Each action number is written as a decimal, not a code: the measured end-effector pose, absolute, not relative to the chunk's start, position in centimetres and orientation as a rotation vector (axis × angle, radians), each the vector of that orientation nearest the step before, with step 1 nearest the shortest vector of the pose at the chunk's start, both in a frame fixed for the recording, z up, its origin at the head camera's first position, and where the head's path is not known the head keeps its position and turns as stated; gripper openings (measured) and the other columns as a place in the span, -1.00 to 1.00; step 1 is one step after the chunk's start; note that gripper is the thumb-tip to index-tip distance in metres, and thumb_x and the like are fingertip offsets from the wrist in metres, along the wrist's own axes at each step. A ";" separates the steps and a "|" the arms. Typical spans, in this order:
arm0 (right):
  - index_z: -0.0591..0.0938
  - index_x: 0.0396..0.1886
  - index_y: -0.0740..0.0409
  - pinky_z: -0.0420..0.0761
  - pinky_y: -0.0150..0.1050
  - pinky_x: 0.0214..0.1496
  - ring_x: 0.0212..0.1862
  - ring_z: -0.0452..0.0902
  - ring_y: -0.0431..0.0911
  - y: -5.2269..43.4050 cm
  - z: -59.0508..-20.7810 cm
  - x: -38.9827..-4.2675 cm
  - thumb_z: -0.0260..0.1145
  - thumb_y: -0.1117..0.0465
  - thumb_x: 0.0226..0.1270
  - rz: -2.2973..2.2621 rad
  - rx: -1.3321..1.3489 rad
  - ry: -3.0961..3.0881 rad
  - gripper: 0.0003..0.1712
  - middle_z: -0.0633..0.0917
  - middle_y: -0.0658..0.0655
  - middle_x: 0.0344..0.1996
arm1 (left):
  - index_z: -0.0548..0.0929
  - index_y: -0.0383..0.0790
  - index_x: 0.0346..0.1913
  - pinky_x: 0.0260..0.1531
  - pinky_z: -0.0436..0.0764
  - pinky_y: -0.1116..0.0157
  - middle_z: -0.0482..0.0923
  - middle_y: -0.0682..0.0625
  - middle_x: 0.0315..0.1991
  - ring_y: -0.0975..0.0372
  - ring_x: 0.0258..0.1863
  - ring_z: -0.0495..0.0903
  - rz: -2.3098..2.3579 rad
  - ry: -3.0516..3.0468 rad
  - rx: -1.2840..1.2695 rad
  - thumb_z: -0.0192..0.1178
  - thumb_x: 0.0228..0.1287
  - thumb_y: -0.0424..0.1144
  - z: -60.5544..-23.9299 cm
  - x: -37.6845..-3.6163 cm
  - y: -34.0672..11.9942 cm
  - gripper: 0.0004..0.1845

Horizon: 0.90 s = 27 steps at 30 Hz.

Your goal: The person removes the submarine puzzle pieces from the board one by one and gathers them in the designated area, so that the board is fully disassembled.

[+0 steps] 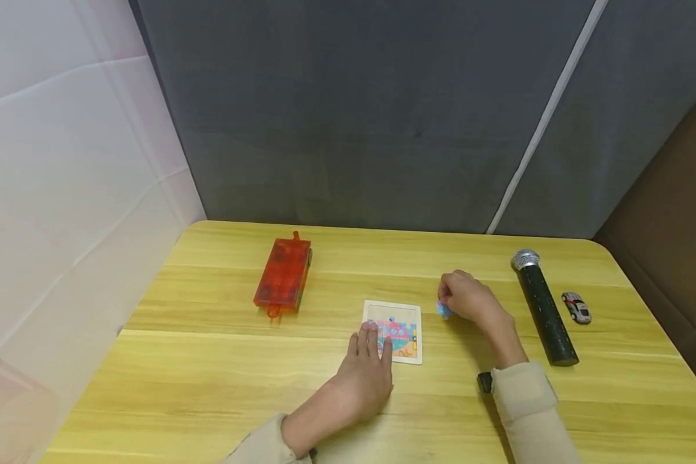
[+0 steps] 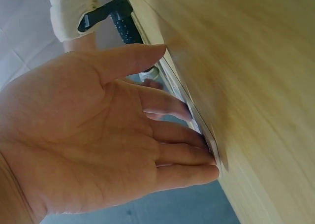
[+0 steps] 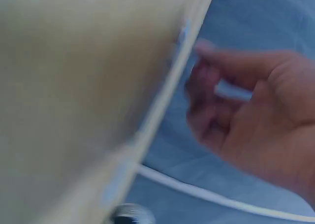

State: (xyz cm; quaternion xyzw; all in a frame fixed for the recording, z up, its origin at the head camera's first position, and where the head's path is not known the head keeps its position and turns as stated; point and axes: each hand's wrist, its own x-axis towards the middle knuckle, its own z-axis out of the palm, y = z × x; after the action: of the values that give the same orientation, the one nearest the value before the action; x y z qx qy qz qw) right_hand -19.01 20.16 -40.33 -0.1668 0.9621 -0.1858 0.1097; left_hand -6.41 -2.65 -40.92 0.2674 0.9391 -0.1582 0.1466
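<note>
A small square puzzle board (image 1: pixel 400 320) with a colourful picture lies in the middle of the wooden table (image 1: pixel 209 361). My left hand (image 1: pixel 367 374) lies flat with straight fingers, the fingertips (image 2: pixel 206 157) pressing on the board's near left corner. To the board's right, my right hand (image 1: pixel 470 299) has its fingers curled round a small light-blue puzzle piece (image 1: pixel 444 310), held just above the tabletop. In the right wrist view the hand (image 3: pixel 246 111) is blurred, with a pale blue sliver between fingers and thumb.
A red translucent plastic case (image 1: pixel 283 274) lies at the back left. A black microphone (image 1: pixel 542 308) with a silver head lies at the right, and a small silver toy car (image 1: pixel 577 307) beyond it. Grey fabric panels stand behind the table.
</note>
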 end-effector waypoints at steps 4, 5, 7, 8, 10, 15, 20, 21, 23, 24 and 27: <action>0.70 -0.26 0.23 0.58 -0.21 -0.21 -0.29 0.51 -0.09 19.0 -39.2 -17.6 0.34 0.40 0.58 -0.668 -0.722 2.801 -0.87 0.66 0.10 -0.35 | 0.31 -0.15 0.72 0.66 0.35 0.00 0.20 -0.35 0.70 -0.16 0.72 0.20 -0.452 2.698 0.771 -0.01 0.74 0.14 -40.8 -6.3 -2.8 -0.29; 0.71 -0.25 0.22 0.60 -0.22 -0.22 -0.30 0.52 -0.11 18.8 -39.1 -17.2 0.38 0.39 0.57 -0.676 -0.783 2.794 -0.90 0.68 0.08 -0.35 | 0.32 -0.15 0.72 0.66 0.36 0.00 0.21 -0.35 0.70 -0.15 0.72 0.21 -0.456 2.702 0.772 -0.01 0.74 0.16 -40.8 -6.3 -2.8 -0.29; 0.73 -0.20 0.22 0.62 -0.25 -0.24 -0.30 0.55 -0.15 18.3 -39.2 -16.1 0.43 0.37 0.54 -0.672 -0.843 2.773 -0.96 0.69 0.06 -0.34 | 0.32 -0.15 0.72 0.66 0.37 0.01 0.21 -0.35 0.70 -0.16 0.72 0.21 -0.473 2.708 0.781 -0.01 0.74 0.16 -40.7 -6.3 -2.8 -0.28; 0.74 -0.16 0.23 0.62 -0.27 -0.24 -0.30 0.55 -0.17 18.0 -39.4 -15.6 0.46 0.35 0.52 -0.666 -0.858 2.756 -0.97 0.68 0.06 -0.32 | 0.33 -0.15 0.72 0.65 0.38 0.01 0.22 -0.35 0.69 -0.16 0.72 0.22 -0.482 2.714 0.783 -0.01 0.74 0.17 -40.7 -6.4 -2.8 -0.28; 0.72 -0.10 0.22 0.62 -0.32 -0.25 -0.28 0.55 -0.19 17.5 -39.9 -14.8 0.51 0.31 0.49 -0.624 -0.869 2.738 -0.88 0.65 0.06 -0.26 | 0.33 -0.14 0.72 0.65 0.39 0.02 0.23 -0.35 0.69 -0.15 0.71 0.23 -0.501 2.721 0.784 -0.01 0.74 0.19 -40.7 -6.4 -2.9 -0.27; 0.63 -0.11 0.19 0.55 -0.34 -0.41 -0.34 0.49 -0.16 16.0 -40.9 -13.8 0.56 0.29 0.44 -0.520 -0.767 2.779 -0.77 0.54 0.11 -0.16 | 0.29 -0.15 0.74 0.67 0.33 -0.04 0.15 -0.39 0.71 -0.20 0.73 0.15 -0.435 2.752 0.784 -0.02 0.71 0.28 -44.4 -7.4 -3.0 -0.20; 0.60 -0.17 0.18 0.49 -0.35 -0.46 -0.39 0.43 -0.13 15.5 -40.9 -13.5 0.56 0.34 0.42 -0.498 -0.708 2.802 -0.76 0.52 0.13 -0.18 | 0.20 -0.19 0.77 0.72 0.16 -0.12 -0.03 -0.39 0.77 -0.24 0.77 -0.04 -0.318 2.756 0.822 -0.06 0.71 0.30 -47.8 -8.2 -3.2 -0.15; 0.60 -0.16 0.18 0.49 -0.35 -0.46 -0.38 0.43 -0.13 15.4 -40.9 -13.5 0.56 0.35 0.42 -0.505 -0.706 2.799 -0.75 0.51 0.13 -0.18 | 0.18 -0.19 0.77 0.73 0.12 -0.12 -0.06 -0.38 0.78 -0.23 0.78 -0.07 -0.271 2.740 0.832 -0.07 0.73 0.28 -47.3 -8.2 -3.2 -0.16; 0.59 -0.16 0.17 0.50 -0.34 -0.44 -0.37 0.43 -0.13 15.5 -41.0 -13.4 0.55 0.35 0.43 -0.523 -0.696 2.795 -0.76 0.51 0.12 -0.18 | 0.14 -0.19 0.78 0.74 0.07 -0.13 -0.14 -0.35 0.80 -0.21 0.80 -0.15 -0.189 2.695 0.858 -0.08 0.75 0.25 -46.3 -8.1 -3.3 -0.17; 0.59 -0.16 0.17 0.50 -0.33 -0.44 -0.36 0.44 -0.13 15.5 -41.0 -13.4 0.55 0.35 0.43 -0.530 -0.695 2.794 -0.76 0.50 0.12 -0.18 | 0.13 -0.17 0.79 0.74 0.08 -0.11 -0.16 -0.33 0.80 -0.19 0.80 -0.16 -0.172 2.674 0.870 -0.09 0.76 0.24 -45.9 -8.1 -3.3 -0.18; 0.59 -0.16 0.16 0.52 -0.33 -0.43 -0.34 0.45 -0.13 15.5 -41.1 -13.4 0.55 0.35 0.44 -0.541 -0.704 2.795 -0.76 0.51 0.12 -0.17 | 0.12 -0.12 0.80 0.74 0.11 -0.07 -0.15 -0.30 0.81 -0.16 0.80 -0.14 -0.119 2.636 0.885 -0.10 0.77 0.22 -45.7 -8.2 -3.5 -0.22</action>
State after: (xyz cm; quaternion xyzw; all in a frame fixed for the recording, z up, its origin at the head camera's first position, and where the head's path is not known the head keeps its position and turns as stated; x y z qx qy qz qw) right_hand -13.36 15.48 -41.13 -0.2389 0.9479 -0.1833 0.1041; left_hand -8.19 -3.50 -45.67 0.3129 0.9320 -0.0420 0.1783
